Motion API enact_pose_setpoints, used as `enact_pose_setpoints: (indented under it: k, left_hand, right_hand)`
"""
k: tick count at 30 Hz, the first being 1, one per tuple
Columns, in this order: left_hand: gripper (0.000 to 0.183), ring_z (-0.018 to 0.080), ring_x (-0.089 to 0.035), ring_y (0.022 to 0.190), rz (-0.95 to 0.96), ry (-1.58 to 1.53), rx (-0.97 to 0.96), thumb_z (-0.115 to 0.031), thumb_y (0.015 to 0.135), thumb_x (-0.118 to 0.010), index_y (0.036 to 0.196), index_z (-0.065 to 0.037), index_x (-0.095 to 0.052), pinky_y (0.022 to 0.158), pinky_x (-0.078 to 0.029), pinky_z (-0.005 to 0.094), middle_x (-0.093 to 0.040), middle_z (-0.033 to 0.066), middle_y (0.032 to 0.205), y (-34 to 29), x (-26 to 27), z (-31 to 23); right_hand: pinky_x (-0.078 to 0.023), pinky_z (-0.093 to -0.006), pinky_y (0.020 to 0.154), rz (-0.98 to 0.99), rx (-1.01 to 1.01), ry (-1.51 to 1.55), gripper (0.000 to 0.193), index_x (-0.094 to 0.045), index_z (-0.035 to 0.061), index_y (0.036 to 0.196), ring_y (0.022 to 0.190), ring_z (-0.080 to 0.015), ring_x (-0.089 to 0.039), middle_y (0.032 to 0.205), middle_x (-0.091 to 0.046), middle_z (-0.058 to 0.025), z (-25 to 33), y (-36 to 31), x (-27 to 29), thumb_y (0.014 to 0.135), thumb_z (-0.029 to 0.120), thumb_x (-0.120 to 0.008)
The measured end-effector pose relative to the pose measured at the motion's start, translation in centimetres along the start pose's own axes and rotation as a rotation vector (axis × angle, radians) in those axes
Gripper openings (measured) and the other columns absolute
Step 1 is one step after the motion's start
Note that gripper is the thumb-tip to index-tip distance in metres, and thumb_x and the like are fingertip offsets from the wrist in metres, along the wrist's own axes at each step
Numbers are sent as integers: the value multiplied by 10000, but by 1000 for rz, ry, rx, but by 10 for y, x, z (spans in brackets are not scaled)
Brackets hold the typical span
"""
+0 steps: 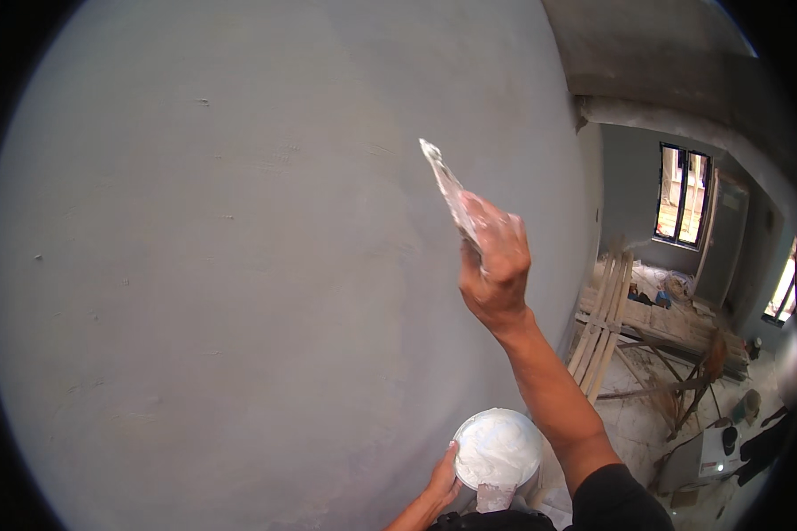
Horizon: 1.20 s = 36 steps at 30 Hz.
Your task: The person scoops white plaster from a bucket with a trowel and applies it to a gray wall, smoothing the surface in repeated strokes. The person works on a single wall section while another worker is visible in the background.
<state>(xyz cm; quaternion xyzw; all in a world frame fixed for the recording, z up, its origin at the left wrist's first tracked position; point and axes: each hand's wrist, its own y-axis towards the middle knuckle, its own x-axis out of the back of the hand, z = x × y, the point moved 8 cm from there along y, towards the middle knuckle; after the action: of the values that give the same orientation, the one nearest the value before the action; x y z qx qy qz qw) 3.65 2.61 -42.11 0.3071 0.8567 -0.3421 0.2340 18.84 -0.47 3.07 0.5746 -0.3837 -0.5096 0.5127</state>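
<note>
My right hand (500, 261) is raised in front of the grey wall (239, 310), its fingers closed round a putty knife (448, 190). The knife is seen nearly edge-on, and white paste clings to its tip. Whether the blade touches the wall, I cannot tell. Low in the view, my left hand (444, 473) grips the side of a round tub of white putty (498, 450), with the thumb at the rim. A flat, paste-smeared piece (496, 497) lies at the tub's near rim; its lower end is hidden.
Small ridges and pits mark the wall on the left. To the right, far below, stand a plank platform (600, 332) and a wooden trestle (673, 389). A pale box-like object (704, 458) sits on the littered floor. Beyond are a window (682, 195) and a door panel (723, 243).
</note>
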Motion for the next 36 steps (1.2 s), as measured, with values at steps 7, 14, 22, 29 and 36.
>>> enact_pose_setpoints:
  k: [7, 14, 22, 29, 36]
  left_hand:
    - [547, 247, -589, 1101, 26, 19, 21, -418, 993, -362, 1314, 23, -404, 915, -512, 385, -560, 159, 1240, 7, 4, 5]
    - [512, 241, -584, 1097, 16, -4, 7, -381, 998, -382, 1297, 33, -424, 938, -489, 364, -554, 154, 1246, -5, -1, -2]
    - [546, 262, -561, 1140, 80, 37, 4, -409, 998, -340, 1337, 17, -386, 953, -484, 393, -520, 167, 1293, 1, -1, 4]
    - [543, 261, -565, 1135, 120, 0, 9, -409, 998, -344, 1327, 20, -399, 965, -473, 391, -529, 167, 1285, 3, -3, 2]
    - [536, 256, -572, 1122, 63, 57, 2, -404, 1000, -346, 1315, 25, -409, 959, -476, 382, -545, 164, 1262, -6, -8, -3]
  right_hand:
    - [-490, -377, 783, 75, 70, 41, 541, -604, -15, 1151, 872, -320, -573, 1123, -616, -168, 31, -14, -39, 620, -114, -618]
    - [-468, -375, 665, 105, -435, 47, 165, -626, -44, 937, 765, -288, -581, 920, -653, -187, 7, -44, 9, 780, -14, -583]
    - [-424, -369, 565, 197, -783, 237, 142, -561, -63, 776, 566, -279, -509, 664, -582, -156, -13, 34, -19, 846, 60, -553]
    - [-460, -331, 637, 157, -161, 330, 367, -612, -58, 1105, 705, -253, -549, 814, -651, -146, 86, 35, -8, 740, -31, -639]
    - [-461, -340, 638, -30, 36, -28, 353, -610, -67, 1109, 723, -232, -549, 874, -645, -165, 43, 53, -35, 757, -47, -614]
